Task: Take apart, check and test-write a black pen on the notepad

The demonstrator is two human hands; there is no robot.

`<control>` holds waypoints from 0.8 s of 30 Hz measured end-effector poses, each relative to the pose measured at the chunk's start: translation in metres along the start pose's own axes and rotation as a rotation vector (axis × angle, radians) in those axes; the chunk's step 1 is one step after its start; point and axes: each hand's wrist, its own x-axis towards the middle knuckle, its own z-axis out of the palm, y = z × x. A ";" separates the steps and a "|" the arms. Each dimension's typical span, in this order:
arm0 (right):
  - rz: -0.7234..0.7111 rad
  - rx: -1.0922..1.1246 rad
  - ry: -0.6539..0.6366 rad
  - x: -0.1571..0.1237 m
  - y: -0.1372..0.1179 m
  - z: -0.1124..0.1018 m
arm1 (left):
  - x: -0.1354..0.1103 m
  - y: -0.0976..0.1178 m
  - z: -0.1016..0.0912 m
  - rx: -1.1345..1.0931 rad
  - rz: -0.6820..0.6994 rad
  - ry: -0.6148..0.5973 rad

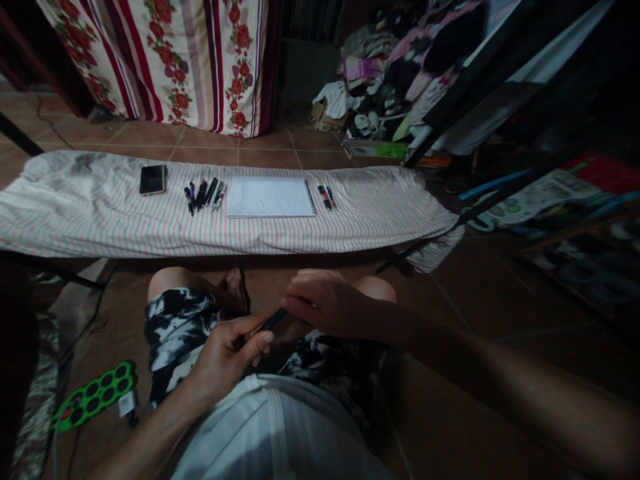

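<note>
Above my lap, my left hand [227, 350] grips a dark pen [274, 319], with the thumb along its side. My right hand [323, 303] closes around the pen's other end, which its fingers hide. The pen slants up to the right between the two hands; dim light hides its details. Beyond my knees, on a striped cloth [260, 233], lies a spiral notepad [270, 197] with faint marks on its page. Several pens and markers [205, 195] lie left of the notepad, and two more pens [327, 198] lie to its right.
A dark phone or tablet [153, 180] rests at the cloth's left. On the floor at lower left is a green power strip [97, 393] with a white plug. A floral curtain [173, 67] hangs behind, and a heap of clothes [395, 73] lies at back right.
</note>
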 end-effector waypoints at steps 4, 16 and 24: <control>0.210 0.086 -0.089 0.003 -0.003 0.002 | 0.001 -0.001 0.000 -0.035 -0.035 -0.008; 0.014 0.238 0.098 0.005 0.006 0.001 | 0.002 0.000 -0.007 -0.291 -0.164 -0.063; 0.172 -0.018 0.016 0.008 -0.005 0.004 | 0.001 0.003 0.004 -0.152 -0.053 0.024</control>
